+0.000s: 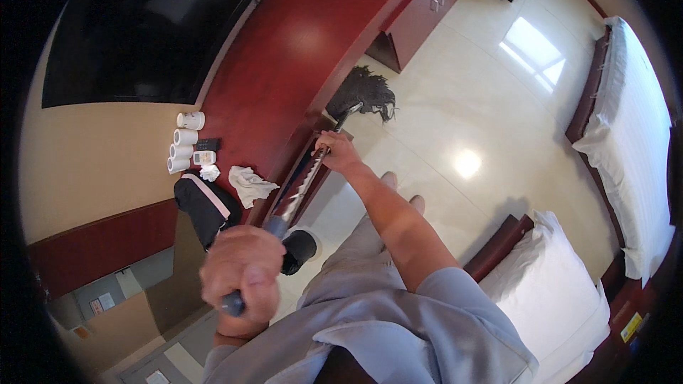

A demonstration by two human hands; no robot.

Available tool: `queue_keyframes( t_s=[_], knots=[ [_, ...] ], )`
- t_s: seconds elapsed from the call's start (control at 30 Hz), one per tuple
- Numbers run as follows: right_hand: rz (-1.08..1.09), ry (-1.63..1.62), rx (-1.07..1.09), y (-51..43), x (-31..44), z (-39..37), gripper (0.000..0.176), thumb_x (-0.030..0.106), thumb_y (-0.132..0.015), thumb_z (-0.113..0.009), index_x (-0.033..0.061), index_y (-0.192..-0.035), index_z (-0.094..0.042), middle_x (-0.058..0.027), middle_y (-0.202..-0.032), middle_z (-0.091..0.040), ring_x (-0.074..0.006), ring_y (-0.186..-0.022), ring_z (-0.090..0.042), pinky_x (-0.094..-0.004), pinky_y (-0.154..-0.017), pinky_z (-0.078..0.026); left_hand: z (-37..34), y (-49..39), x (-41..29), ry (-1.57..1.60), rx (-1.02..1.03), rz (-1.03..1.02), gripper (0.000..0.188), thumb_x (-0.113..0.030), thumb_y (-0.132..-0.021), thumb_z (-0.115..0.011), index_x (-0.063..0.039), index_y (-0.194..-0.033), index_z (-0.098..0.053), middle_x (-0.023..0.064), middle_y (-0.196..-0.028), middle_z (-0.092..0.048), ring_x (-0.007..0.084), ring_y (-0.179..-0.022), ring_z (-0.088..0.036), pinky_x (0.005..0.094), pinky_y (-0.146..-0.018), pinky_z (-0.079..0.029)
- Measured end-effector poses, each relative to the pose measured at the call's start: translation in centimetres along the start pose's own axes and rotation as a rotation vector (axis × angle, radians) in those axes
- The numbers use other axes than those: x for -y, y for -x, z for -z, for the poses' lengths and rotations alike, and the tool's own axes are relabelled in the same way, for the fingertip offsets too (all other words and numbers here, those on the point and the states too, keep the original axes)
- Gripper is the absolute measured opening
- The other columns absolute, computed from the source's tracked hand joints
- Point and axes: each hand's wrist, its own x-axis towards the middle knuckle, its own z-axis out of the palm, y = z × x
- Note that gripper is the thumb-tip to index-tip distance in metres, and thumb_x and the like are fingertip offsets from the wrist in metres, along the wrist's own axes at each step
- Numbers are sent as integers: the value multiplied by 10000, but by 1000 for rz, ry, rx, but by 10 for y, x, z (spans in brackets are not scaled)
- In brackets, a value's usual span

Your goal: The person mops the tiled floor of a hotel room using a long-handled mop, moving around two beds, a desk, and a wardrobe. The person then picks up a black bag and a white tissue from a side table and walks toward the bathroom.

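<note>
My left hand (243, 272) is wrapped around the dark grip at the top end of a mop handle (303, 190), close to the camera. Further down the shiny metal shaft, my right hand (337, 150) is closed around it with the arm stretched forward. The grey, shaggy mop head (365, 90) lies on the pale tiled floor (443, 112), partly under the edge of a dark red wooden desk (277, 53). The desk hides part of the mop head's left side.
A black bin (300, 248) stands by my legs. White cups (190, 120), a remote control (204, 158), a white cloth (248, 185) and a black bag (205, 202) lie on the desk. A television (144, 32) hangs above. Beds with white linen (627, 144) stand right.
</note>
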Motion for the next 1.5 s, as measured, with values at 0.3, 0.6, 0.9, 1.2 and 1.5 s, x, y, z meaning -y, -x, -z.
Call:
queue_keyframes(
  t_s=[0.3,0.6,0.9,1.2,1.5],
  knots=[
    [-282,294,244,41,64,72,208,360,-752,-752,225,-884,-664,26,-936,-662,-245,-1068,-604,-450,-864,-451,27,-8,-5,403,-218,-59,271,-91,-931,-430,-111,-670,-362,17,-453,-380,118,-344,-342,298,-419,-422],
    [-396,608,353,120,97,129,182,420,-793,-717,296,-925,-701,34,-925,-719,-213,-1057,-616,-426,-861,-406,33,15,-26,644,-10,-74,228,-79,-916,-449,-128,-710,-364,14,-461,-400,101,-347,-355,277,-430,-440],
    [-584,720,54,227,116,153,209,403,-781,-732,255,-925,-699,13,-920,-714,-235,-1008,-628,-446,-843,-434,21,47,-15,901,256,-144,166,-63,-861,-487,-110,-722,-409,12,-506,-443,105,-369,-421,279,-459,-493],
    [-901,696,-355,324,143,94,237,232,-766,-748,227,-989,-667,35,-1068,-687,-252,-1057,-597,-424,-862,-470,31,107,7,1155,602,-199,178,-77,-860,-573,-92,-715,-471,39,-565,-540,145,-411,-518,302,-458,-511],
    [-808,618,-542,378,120,91,149,322,-788,-708,192,-847,-667,-41,-905,-669,-292,-968,-632,-468,-758,-490,19,145,-23,1206,695,-201,153,-115,-826,-521,-130,-686,-461,29,-581,-532,107,-424,-503,274,-495,-515]
  ],
)
